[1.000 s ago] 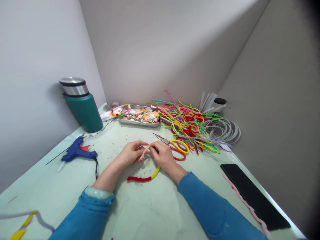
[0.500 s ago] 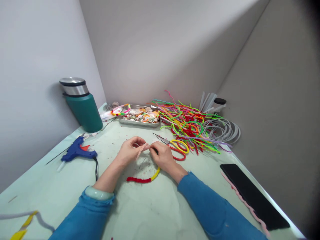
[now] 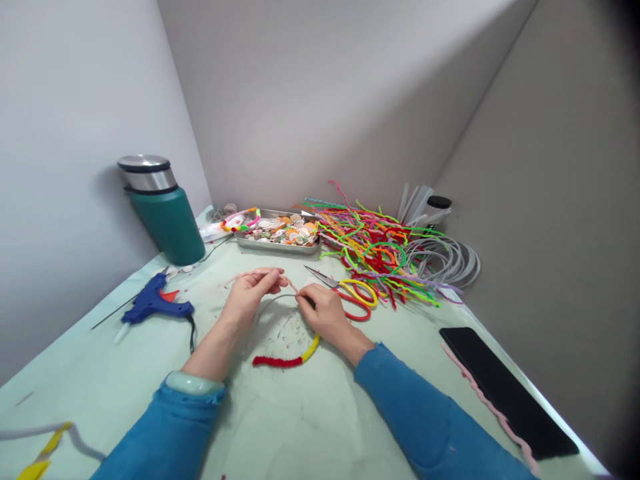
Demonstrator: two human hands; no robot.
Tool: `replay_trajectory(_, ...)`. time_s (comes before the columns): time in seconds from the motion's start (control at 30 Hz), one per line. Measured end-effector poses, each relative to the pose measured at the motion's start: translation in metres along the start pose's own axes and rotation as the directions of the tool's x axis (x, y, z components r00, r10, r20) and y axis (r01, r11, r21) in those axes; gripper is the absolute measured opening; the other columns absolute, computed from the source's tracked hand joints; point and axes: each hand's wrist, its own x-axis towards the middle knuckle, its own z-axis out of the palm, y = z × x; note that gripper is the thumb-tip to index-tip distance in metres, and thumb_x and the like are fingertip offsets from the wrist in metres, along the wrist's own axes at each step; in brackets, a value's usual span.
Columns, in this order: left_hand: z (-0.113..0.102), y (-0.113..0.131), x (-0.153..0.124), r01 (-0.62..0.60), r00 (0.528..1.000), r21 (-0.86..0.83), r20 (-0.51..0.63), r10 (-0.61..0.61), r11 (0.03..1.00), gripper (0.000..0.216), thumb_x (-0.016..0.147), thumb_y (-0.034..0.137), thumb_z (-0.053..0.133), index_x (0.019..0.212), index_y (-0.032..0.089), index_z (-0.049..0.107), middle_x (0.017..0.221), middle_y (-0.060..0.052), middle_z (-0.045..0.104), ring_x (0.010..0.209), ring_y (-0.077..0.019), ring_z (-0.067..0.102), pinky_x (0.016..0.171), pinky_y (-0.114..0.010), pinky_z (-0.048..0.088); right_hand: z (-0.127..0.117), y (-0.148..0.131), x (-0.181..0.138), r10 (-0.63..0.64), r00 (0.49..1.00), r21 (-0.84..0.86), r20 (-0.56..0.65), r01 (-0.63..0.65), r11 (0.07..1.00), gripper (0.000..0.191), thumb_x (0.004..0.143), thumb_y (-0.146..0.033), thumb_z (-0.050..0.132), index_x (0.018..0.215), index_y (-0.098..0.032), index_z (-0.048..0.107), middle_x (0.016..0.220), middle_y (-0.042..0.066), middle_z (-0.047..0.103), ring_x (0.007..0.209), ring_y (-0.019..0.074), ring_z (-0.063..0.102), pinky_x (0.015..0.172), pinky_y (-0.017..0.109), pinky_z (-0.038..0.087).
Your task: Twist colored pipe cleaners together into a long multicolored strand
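My left hand (image 3: 250, 293) pinches a thin pink pipe cleaner (image 3: 239, 276) that trails out to the left of its fingers. My right hand (image 3: 325, 312) is closed on a wire hoop (image 3: 287, 357), part grey wire and part wrapped in red and yellow fuzz, which lies on the pale green table cover (image 3: 280, 413). The pink strand runs from my left fingers to my right fingers at the hoop's top. Both forearms wear blue sleeves, and a pale bangle (image 3: 194, 384) sits on my left wrist.
Red and yellow scissors (image 3: 350, 293) lie just right of my right hand. A heap of coloured pipe cleaners (image 3: 380, 253), grey hoops (image 3: 445, 260), a metal tray of shells (image 3: 280, 232), a green flask (image 3: 163, 210), a blue glue gun (image 3: 153, 303) and a black phone (image 3: 505, 390) stand around.
My left hand has moved up and to the left, drawing the pink pipe cleaner out longer. My right hand has stayed on the hoop.
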Motion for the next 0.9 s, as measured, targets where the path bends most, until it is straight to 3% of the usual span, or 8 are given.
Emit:
replay_trajectory(0.23, 0.004, -0.008, 0.003, -0.008, 0.997, 0.268, 0.071, -0.011, 0.963, 0.023, 0.06, 0.036, 0.07, 0.069, 0.015, 0.067, 0.083, -0.007, 0.065, 0.074, -0.016, 0.056, 0.067, -0.025, 0.043, 0.001, -0.001, 0.0, 0.002, 1.0, 0.014, 0.006, -0.002, 1.0, 0.013, 0.083, -0.02, 0.048, 0.08, -0.019, 0.06, 0.077, 0.003, 0.061, 0.072, 0.0136, 0.055, 0.064, 0.023, 0.038)
replay_trajectory(0.37, 0.004, -0.013, 0.002, -0.071, 0.988, 0.372, 0.152, 0.015, 0.925, 0.019, 0.062, 0.035, 0.068, 0.065, 0.017, 0.067, 0.075, -0.005, 0.064, 0.07, -0.0156, 0.054, 0.063, -0.024, 0.041, 0.002, -0.003, 0.0, 0.002, 1.0, -0.005, 0.016, -0.002, 1.0, 0.011, 0.081, -0.018, 0.049, 0.08, -0.019, 0.061, 0.076, 0.003, 0.061, 0.072, 0.0141, 0.055, 0.064, 0.024, 0.038)
replay_trajectory(0.53, 0.003, -0.007, -0.001, -0.032, 0.99, 0.516, 0.137, -0.046, 0.856, 0.023, 0.069, 0.038, 0.059, 0.065, 0.016, 0.065, 0.056, 0.001, 0.056, 0.056, -0.0118, 0.048, 0.053, -0.021, 0.035, 0.003, -0.005, 0.0, -0.022, 0.998, 0.006, 0.06, 0.022, 1.0, 0.013, 0.083, -0.023, 0.049, 0.088, -0.019, 0.061, 0.082, 0.004, 0.063, 0.075, 0.0142, 0.057, 0.066, 0.024, 0.039)
replay_trajectory(0.7, 0.003, -0.003, -0.002, -0.037, 0.989, 0.514, 0.144, -0.043, 0.857, 0.024, 0.071, 0.037, 0.056, 0.061, 0.016, 0.059, 0.049, 0.004, 0.048, 0.046, -0.0086, 0.041, 0.047, -0.021, 0.03, 0.002, -0.007, 0.0, -0.006, 0.997, 0.0, 0.079, 0.006, 1.0, 0.015, 0.084, -0.029, 0.051, 0.083, -0.018, 0.061, 0.08, 0.004, 0.063, 0.073, 0.0138, 0.057, 0.065, 0.024, 0.039)
replay_trajectory(0.9, 0.002, -0.008, -0.001, 0.122, 0.977, 0.434, 0.104, -0.184, 0.893, 0.027, 0.067, 0.042, 0.059, 0.062, 0.016, 0.056, 0.045, 0.005, 0.047, 0.035, -0.0062, 0.035, 0.038, -0.02, 0.024, 0.002, -0.007, -0.002, -0.082, 0.993, 0.04, 0.079, 0.079, 0.996, 0.013, 0.084, -0.025, 0.05, 0.082, -0.019, 0.061, 0.078, 0.004, 0.063, 0.072, 0.0133, 0.057, 0.065, 0.023, 0.04)
